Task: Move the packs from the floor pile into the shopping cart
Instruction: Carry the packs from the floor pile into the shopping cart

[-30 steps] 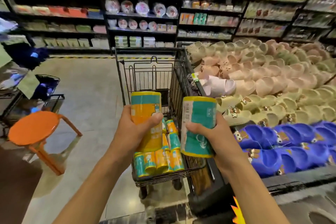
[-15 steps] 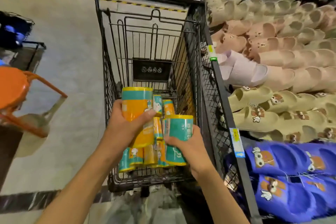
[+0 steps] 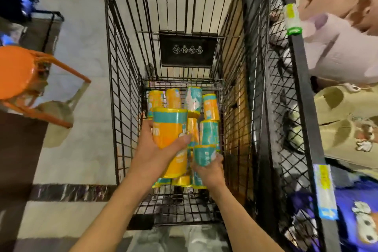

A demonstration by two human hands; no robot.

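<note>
Inside the shopping cart (image 3: 126,67), the left hand (image 3: 155,153) grips an orange pack (image 3: 169,135) and the right hand (image 3: 210,172) a teal pack (image 3: 204,154) (fingers curled round each).

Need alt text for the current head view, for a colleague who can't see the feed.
Both hands reach down into a black wire shopping cart: the left hand grips an orange pack, the right hand a teal pack, above packs already lying on the cart floor. An orange stool stands left; slippers fill a bin right.

Packs (image 3: 185,106) are orange and teal with yellow ends; cart (image 3: 126,67) black wire; stool (image 3: 18,71) orange; slippers (image 3: 347,129) beige, pink, blue.
</note>
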